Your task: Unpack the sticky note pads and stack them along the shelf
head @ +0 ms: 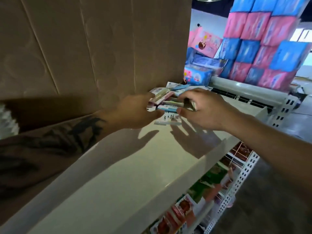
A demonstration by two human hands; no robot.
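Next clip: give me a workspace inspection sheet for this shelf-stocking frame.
Surface: white shelf, mostly bare in front.
Job's things: sticky note pads, a loose pile at the far end beside the cardboard box.
Clutter: nothing seen.
Grippers: left hand and right hand both grip pads in the pile.
Cables: nothing seen.
Surroundings: pink and blue packs stacked behind; packaged goods on the lower tier.

A big cardboard box is standing at the left; pink and blue packs are piling up behind; printed packets are hanging below.
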